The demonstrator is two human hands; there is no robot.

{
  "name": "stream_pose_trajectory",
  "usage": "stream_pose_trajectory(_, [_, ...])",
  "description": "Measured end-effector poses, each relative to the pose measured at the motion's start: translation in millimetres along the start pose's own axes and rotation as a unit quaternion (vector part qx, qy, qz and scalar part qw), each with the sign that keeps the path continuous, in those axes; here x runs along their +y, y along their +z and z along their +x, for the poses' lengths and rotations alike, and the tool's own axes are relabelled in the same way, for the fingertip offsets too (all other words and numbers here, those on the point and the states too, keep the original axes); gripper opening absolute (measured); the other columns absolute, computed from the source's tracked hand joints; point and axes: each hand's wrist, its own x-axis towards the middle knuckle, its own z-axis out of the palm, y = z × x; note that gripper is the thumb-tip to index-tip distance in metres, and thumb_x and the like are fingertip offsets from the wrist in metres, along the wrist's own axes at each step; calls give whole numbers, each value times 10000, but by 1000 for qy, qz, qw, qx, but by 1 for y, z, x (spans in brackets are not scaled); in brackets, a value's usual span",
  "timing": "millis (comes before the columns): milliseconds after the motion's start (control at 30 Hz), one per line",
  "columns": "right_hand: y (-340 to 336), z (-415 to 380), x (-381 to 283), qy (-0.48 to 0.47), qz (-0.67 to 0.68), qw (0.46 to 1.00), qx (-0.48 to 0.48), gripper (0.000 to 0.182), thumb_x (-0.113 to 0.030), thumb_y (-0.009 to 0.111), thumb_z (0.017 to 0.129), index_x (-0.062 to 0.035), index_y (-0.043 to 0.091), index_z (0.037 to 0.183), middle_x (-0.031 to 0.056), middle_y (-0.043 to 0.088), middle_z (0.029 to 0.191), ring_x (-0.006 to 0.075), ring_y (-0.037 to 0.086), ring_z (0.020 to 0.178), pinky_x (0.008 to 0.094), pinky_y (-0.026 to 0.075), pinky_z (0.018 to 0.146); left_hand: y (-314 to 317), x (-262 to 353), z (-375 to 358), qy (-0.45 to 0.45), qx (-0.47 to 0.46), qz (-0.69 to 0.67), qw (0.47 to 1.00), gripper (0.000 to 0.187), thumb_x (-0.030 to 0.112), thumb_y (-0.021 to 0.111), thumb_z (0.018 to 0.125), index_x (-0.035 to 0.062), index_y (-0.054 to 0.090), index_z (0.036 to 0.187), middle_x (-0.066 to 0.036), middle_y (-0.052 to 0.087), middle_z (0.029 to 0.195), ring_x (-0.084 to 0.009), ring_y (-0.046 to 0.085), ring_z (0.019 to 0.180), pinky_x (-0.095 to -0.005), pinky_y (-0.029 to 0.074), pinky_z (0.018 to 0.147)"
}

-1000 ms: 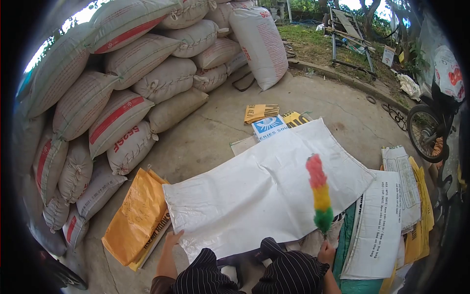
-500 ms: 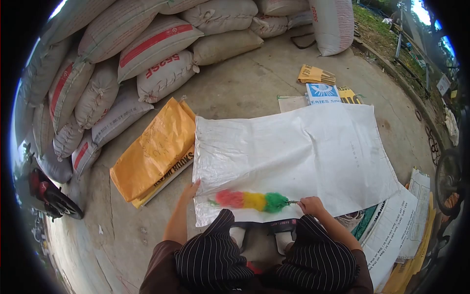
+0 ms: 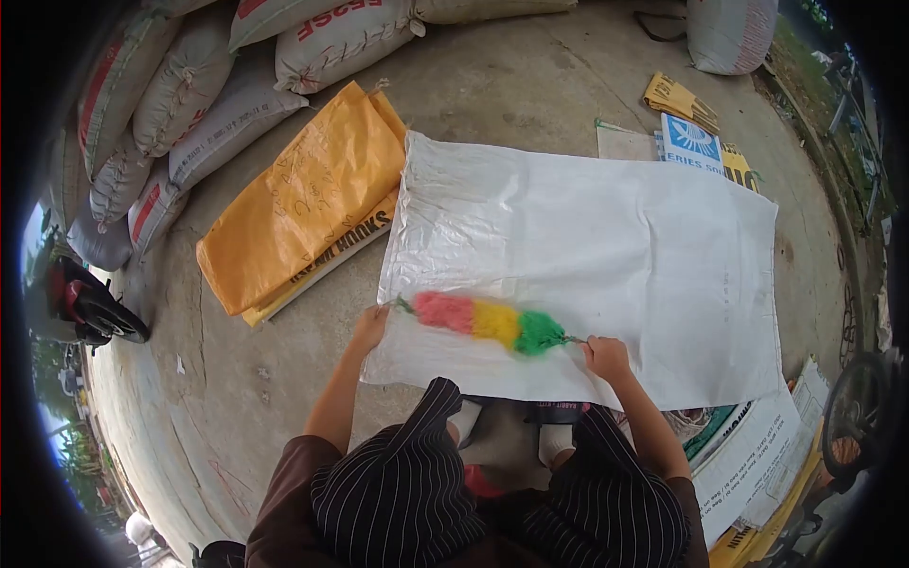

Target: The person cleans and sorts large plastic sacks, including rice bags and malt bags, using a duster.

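Observation:
My right hand (image 3: 606, 358) is closed round the thin handle of a fluffy duster (image 3: 494, 324), banded pink, yellow and green. The duster lies across the near part of a large white woven sack (image 3: 568, 227), its pink end pointing left. At the sack's left edge, my left hand (image 3: 370, 329) is closed on the material; its fingertips are partly hidden. The sack is spread flat on the concrete, with light creases and a wrinkled left end.
Folded yellow sacks (image 3: 303, 199) lie to the left. Filled sacks (image 3: 237, 123) are stacked behind them. A blue-and-white printed sack (image 3: 691, 142) and a folded yellow one (image 3: 680, 99) are at the far right. More printed sacks (image 3: 748, 464) lie near right, beside a wheel (image 3: 857, 412).
The view has tilted down and shifted. My right hand has moved the duster farther up the sack, away from my knees. My left hand stays at the sack's left edge.

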Motion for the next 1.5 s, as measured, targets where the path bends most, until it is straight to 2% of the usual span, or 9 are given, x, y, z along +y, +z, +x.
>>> stream_pose_trajectory(233, [0, 4, 23, 251, 24, 946, 205, 343, -243, 506, 852, -38, 473, 578, 166, 492, 495, 368, 494, 468, 452, 371, 440, -8, 20, -13, -54, 21, 9, 998, 427, 341, 411, 903, -53, 568, 860, -211, 589, 735, -264, 581, 698, -379, 420, 653])
stream_pose_trajectory(400, [18, 32, -19, -66, 6, 998, -2, 292, -279, 527, 831, -58, 481, 646, 133, 519, 550, 335, 527, 495, 435, 397, 448, -2, -2, -11, 5, -8, -10, 1000, 436, 333, 416, 900, -68, 575, 837, -221, 599, 743, -274, 591, 699, -384, 426, 663])
stream_pose_trajectory(533, [17, 76, 26, 237, -100, 956, 138, 344, -323, 463, 870, -59, 500, 652, 142, 545, 565, 340, 547, 524, 435, 426, 470, -7, 12, -25, -64, -16, 51, 997, 436, 328, 422, 896, -73, 580, 832, -233, 602, 756, -269, 600, 711, -386, 429, 662])
stream_pose_trajectory(633, [3, 94, 16, 271, -71, 947, 156, 335, -309, 464, 872, -53, 494, 659, 152, 545, 565, 342, 552, 527, 440, 428, 469, -10, 22, -28, -72, -25, 60, 995, 431, 329, 429, 892, -71, 583, 850, -227, 603, 749, -245, 598, 710, -384, 430, 663])
stream_pose_trajectory(800, [17, 113, -45, 33, 9, 993, 117, 292, -269, 510, 858, -45, 469, 675, 126, 534, 533, 308, 542, 467, 408, 427, 427, -7, 14, -22, -63, -55, 83, 993, 430, 332, 428, 894, -67, 585, 855, -204, 593, 740, -219, 580, 719, -373, 430, 672])
stream_pose_trajectory(967, [28, 132, -44, 150, -19, 985, 86, 320, -298, 507, 854, -51, 502, 651, 118, 531, 512, 300, 539, 464, 399, 421, 423, -4, 29, -26, -77, -34, 36, 996, 430, 333, 432, 890, -65, 581, 828, -200, 589, 720, -216, 575, 700, -372, 430, 659])
stream_pose_trajectory(1233, [8, 92, -5, -20, -13, 1000, -11, 342, -320, 460, 868, -61, 537, 659, 128, 547, 543, 316, 545, 514, 430, 427, 503, -6, 27, -25, -69, -62, 156, 983, 465, 354, 407, 890, -79, 577, 865, -225, 611, 799, -289, 597, 779, -379, 432, 708])
stream_pose_trajectory(1433, [-7, 95, 53, 465, -2, 862, 203, 344, -309, 439, 878, -46, 538, 680, 145, 566, 585, 322, 559, 534, 441, 436, 510, 9, 15, -35, -42, -11, 123, 991, 438, 334, 416, 892, -73, 567, 837, -245, 591, 762, -285, 601, 737, -389, 429, 672])
stream_pose_trajectory(1500, [-10, 83, 44, 372, -26, 911, 179, 335, -308, 436, 881, -47, 535, 695, 147, 567, 590, 316, 561, 535, 438, 439, 509, 5, 14, -35, -38, -21, 140, 989, 434, 328, 408, 896, -70, 576, 854, -256, 593, 787, -308, 602, 757, -391, 431, 683])
